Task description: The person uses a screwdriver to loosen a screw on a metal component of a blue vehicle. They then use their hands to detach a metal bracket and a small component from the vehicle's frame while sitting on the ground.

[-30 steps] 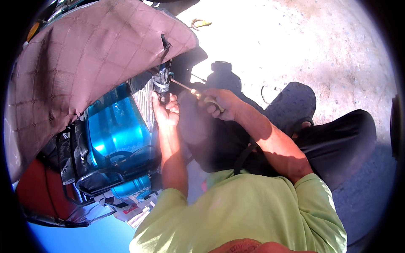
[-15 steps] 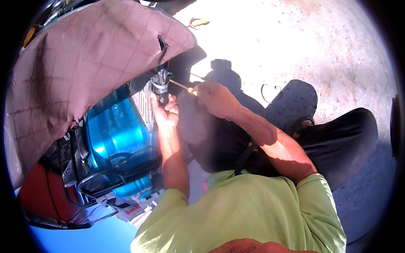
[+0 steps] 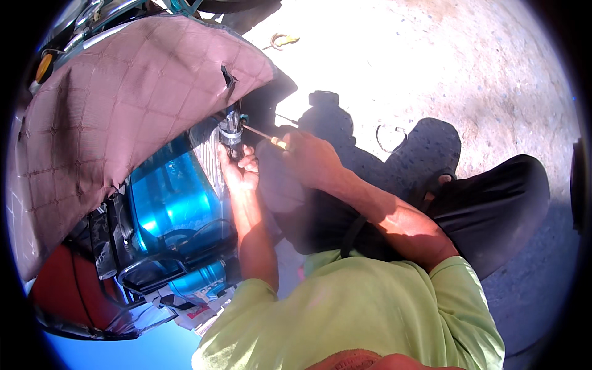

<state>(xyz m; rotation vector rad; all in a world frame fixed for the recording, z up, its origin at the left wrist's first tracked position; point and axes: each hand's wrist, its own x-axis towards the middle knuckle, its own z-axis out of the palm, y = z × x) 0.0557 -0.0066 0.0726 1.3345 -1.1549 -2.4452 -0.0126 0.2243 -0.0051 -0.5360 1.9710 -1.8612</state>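
Note:
My right hand (image 3: 311, 159) is closed round the yellow handle of a screwdriver (image 3: 279, 143). The screwdriver's thin shaft points left, its tip at the side of a metal band clamp (image 3: 231, 137). This clamp circles a dark tube-like part (image 3: 233, 118) that hangs below the edge of a pink quilted cover (image 3: 132, 92). From below, my left hand (image 3: 240, 176) grips the tube's lower end, thumb on one side and fingers curled on the other. The exact contact between tip and clamp is too small to make out.
A shiny blue tank-like body (image 3: 176, 194) with a black tubular frame (image 3: 151, 268) stands left of my left forearm. On the sunlit ground lie a yellow-ended curved object (image 3: 285, 41) and a loop of thin wire (image 3: 391, 139). My bent knee is beside the right hand.
The picture has shifted slightly, with the cover appearing a little lower and further left. Both hands keep their holds, and the screwdriver stays at the clamp.

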